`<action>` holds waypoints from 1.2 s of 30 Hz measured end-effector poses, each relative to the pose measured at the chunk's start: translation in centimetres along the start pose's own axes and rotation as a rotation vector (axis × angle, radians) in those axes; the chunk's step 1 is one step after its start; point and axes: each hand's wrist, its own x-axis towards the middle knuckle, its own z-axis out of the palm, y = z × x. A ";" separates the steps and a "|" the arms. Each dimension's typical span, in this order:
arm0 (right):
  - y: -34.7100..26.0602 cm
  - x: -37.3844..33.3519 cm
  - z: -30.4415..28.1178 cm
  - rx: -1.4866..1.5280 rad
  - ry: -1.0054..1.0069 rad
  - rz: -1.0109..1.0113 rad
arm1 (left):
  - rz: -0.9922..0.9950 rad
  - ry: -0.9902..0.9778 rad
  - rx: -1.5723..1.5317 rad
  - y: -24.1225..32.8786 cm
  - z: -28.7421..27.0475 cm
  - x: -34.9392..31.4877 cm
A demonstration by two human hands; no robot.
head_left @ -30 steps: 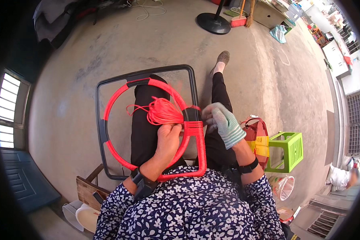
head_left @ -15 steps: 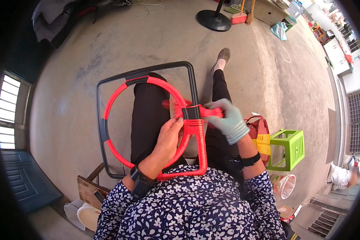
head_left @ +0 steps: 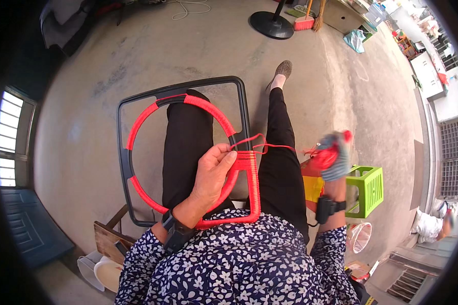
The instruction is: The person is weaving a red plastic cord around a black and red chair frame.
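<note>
A black rectangular frame (head_left: pixel 243 104) with a round ring (head_left: pixel 208 108) inside it lies across my lap. Red cord is wound tightly around much of the ring and the near right part of the frame; some black sections are bare. My bare left hand (head_left: pixel 208 175) is closed on the junction of ring and frame, thumb on the red winding. My right hand (head_left: pixel 337 160), in a pale glove and blurred, is out to the right, closed around a bundle of red cord (head_left: pixel 322 155). From the bundle a red strand (head_left: pixel 281 146) runs to the junction, with a loose loop there.
A red and yellow bag (head_left: pixel 312 187) is partly behind my right arm. Beside it are a green plastic stool (head_left: pixel 374 190) and a small wastebasket (head_left: pixel 360 238). A wooden stool (head_left: pixel 108 238) stands at lower left. Ahead are a round black stand base (head_left: pixel 271 25) and a red broom (head_left: pixel 304 23).
My right hand has swung away from the frame to the right with the bundle, drawing the strand out. My left hand stays at the junction; the frame has shifted slightly left.
</note>
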 end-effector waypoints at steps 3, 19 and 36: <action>5.3 -0.2 9.0 -0.434 -0.154 0.394 | -0.017 0.011 -0.014 0.0 0.0 0.0; -4.0 0.6 1.9 -1.743 0.092 0.395 | -0.050 0.018 -0.061 0.7 0.2 -0.2; 6.3 -1.4 15.2 -0.975 -0.249 0.580 | -0.056 0.052 0.013 0.4 0.3 -0.3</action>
